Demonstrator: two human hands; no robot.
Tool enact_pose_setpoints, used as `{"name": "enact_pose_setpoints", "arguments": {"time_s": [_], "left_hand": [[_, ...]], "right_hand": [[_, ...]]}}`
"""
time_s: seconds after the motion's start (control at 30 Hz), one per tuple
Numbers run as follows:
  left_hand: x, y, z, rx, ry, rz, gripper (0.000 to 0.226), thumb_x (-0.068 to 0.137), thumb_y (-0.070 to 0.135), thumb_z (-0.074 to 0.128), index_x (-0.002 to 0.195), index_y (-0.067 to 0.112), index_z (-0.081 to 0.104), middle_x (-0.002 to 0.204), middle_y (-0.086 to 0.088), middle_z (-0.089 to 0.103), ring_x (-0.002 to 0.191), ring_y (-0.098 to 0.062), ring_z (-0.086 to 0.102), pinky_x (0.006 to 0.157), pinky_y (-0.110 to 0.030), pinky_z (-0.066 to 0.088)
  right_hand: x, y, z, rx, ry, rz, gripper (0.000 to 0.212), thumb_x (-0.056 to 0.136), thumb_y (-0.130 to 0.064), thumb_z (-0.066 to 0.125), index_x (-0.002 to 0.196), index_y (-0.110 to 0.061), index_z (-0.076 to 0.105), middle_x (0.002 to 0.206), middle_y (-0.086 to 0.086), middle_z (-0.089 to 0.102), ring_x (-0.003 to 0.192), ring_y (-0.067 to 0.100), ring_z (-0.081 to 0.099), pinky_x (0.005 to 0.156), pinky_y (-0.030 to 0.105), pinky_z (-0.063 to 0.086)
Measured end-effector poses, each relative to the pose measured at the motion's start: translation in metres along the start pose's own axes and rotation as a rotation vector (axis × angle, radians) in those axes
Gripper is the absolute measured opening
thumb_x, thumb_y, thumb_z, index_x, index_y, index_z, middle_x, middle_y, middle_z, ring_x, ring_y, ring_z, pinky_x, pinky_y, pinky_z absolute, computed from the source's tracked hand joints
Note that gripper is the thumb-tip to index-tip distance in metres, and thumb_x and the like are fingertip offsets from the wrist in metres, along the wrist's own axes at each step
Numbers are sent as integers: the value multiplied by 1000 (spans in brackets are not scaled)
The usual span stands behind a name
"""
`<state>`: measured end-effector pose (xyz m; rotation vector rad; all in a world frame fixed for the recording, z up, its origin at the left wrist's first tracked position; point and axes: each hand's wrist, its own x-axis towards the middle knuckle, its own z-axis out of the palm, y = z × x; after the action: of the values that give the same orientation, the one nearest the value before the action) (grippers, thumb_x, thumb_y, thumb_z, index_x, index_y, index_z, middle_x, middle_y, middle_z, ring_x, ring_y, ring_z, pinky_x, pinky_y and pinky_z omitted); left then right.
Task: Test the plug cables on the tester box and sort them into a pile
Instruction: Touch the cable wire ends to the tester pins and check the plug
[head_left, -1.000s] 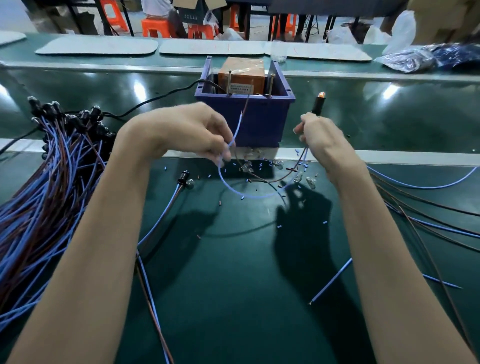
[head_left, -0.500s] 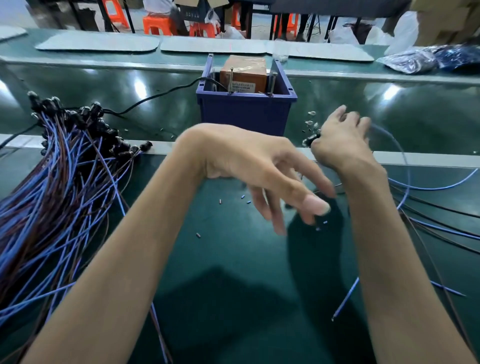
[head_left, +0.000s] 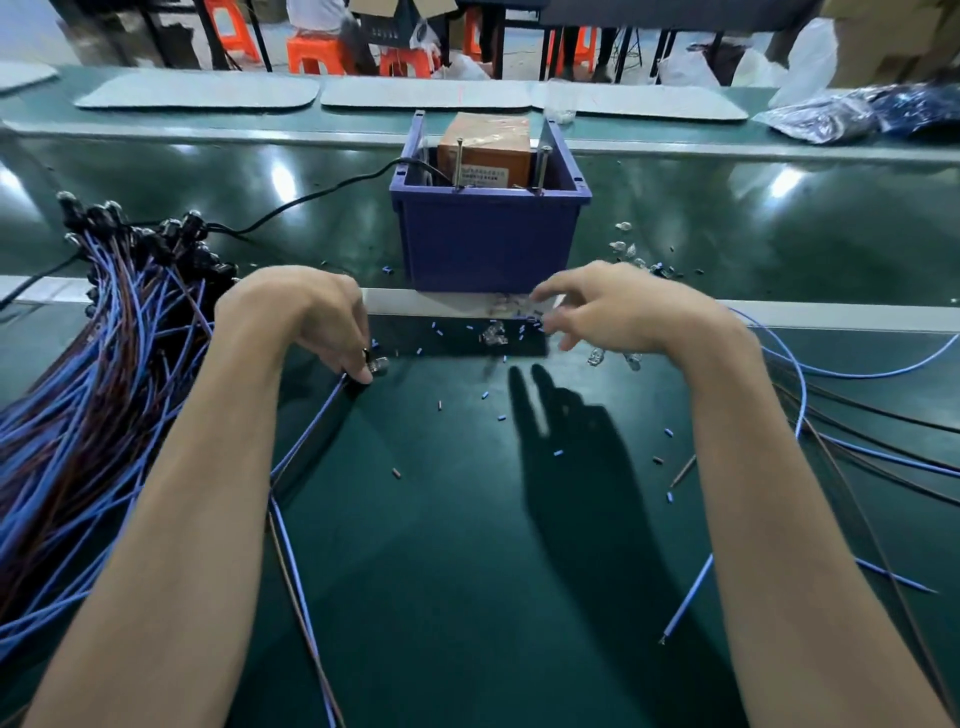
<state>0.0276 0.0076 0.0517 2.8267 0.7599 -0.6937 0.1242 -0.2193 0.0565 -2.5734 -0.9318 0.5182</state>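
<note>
Head view: the left hand (head_left: 306, 312) pinches the plug end of a cable (head_left: 307, 428) mid-surface (head_left: 467, 571), just before the tester box (head_left: 488, 239). The right hand (head_left: 623, 312) hovers spread, holding nothing. Likely best: grip close behind the plug, touch the pins (head_left: 459, 163) squarely, then add it to the left-edge pile (head_left: 93, 374).

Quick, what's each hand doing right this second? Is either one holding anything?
Left hand: pinching the plug end of a blue-and-brown cable.
Right hand: open, fingers spread, holding nothing.
</note>
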Motion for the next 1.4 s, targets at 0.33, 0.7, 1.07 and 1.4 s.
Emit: {"name": "enact_pose_setpoints", "arguments": {"time_s": [0.33, 0.7, 1.07, 1.4], "left_hand": [[-25, 63, -11, -781, 506, 658, 26, 70, 19, 85, 89, 18, 67, 85, -1, 72, 76, -9, 65, 75, -20, 53], [-21, 77, -13, -1195, 107, 373, 68, 92, 66, 36, 138, 15, 32, 69, -14, 73, 59, -23, 72, 42, -18, 51], [2, 61, -9, -813, 362, 39, 77, 88, 68, 35, 143, 15, 32, 134, -9, 52, 70, -23, 74, 99, -38, 49], [2, 50, -7, -715, 436, 152, 70, 71, 8, 59, 138, 12, 37, 111, -15, 66, 106, -31, 63, 93, -46, 51]], "right_hand": [[8, -20, 25, 394, -134, -174, 25, 93, -33, 60, 104, -11, 66, 91, 1, 73, 74, 9, 70, 65, 15, 49], [10, -17, 11, 930, 299, -78, 29, 101, -23, 49, 83, -8, 66, 81, 8, 72, 68, 14, 70, 68, 20, 57], [6, -16, -3, 1363, 309, -36, 47, 105, -30, 31, 62, -16, 41, 62, 5, 69, 77, 21, 73, 73, 26, 55], [5, -9, -5, 1327, 327, 2, 41, 102, -27, 40, 63, -15, 45, 48, -5, 33, 40, 6, 20, 37, 17, 21]]}}
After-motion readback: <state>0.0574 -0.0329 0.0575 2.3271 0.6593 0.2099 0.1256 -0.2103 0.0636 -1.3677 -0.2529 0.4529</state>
